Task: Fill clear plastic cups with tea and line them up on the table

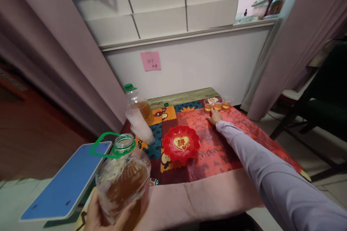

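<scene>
Left of the red scalloped dish (181, 144) are two jugs: the nearer jug (123, 184), base hidden, clasped in the curved fingers of the left hand (93, 216); the farther jug (146, 112), partly behind nested cups (141, 128) too blurred to count. Beyond the dish, rightward, the right hand (216, 116) is at three filled cups (217, 106); finger grip, I cannot tell. Behind the dish, one green cap (166, 104).

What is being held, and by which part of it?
Left hand: the near jug, by its lower body. Right hand: at the cups; grip unclear.

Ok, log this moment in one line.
left hand: holding uncapped jug | right hand: at three cups holding amber liquid, contact unclear | red bowl: on table
</scene>
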{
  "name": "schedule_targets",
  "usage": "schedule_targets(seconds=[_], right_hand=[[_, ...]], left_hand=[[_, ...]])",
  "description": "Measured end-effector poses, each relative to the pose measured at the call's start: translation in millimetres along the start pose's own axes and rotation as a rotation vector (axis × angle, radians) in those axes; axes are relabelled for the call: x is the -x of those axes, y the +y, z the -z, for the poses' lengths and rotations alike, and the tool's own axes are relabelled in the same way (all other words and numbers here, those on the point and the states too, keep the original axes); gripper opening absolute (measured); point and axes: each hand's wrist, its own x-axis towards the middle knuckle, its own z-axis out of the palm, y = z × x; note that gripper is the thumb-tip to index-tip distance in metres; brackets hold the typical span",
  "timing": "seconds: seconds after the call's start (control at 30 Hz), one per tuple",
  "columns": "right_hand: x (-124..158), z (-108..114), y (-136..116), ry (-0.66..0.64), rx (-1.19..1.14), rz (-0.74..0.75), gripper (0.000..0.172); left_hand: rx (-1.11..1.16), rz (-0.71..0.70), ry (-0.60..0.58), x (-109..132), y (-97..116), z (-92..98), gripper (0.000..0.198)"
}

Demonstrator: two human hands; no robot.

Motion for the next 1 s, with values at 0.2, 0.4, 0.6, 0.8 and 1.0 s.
schedule_targets(seconds=[0.2, 0.4, 0.6, 0.8, 1.0], right_hand=[[20.7, 33.8, -9.9, -0.043, -0.045, 0.098, 0.04], [50.3, 83.7, -77.6, -0.038, -0.207, 0.447, 0.028], [115.9, 115.3, -217.0, -0.028, -0.28, 1.0, 0.026], [153.9, 93.4, -302.6, -0.175, 0.118, 1.12, 0.033], [148.1, 62.4, -314.9, -0.258, 0.209, 1.075, 0.021]], left_hand=[[0.122, -0.05, 0.046, 10.1, 15.6, -5.4, 0.106], [0.147, -0.123, 0.028, 15.3, 8.8, -4.6, 0.098], [0.18, -0.149, 0.006, 14.7, 4.9, -5.4, 0.101], [0.225, -0.138, -0.01, 14.3, -3.6, -7.0, 0.104], [0.201, -0.119, 0.043, 18.9, -13.4, -4.6, 0.103]])
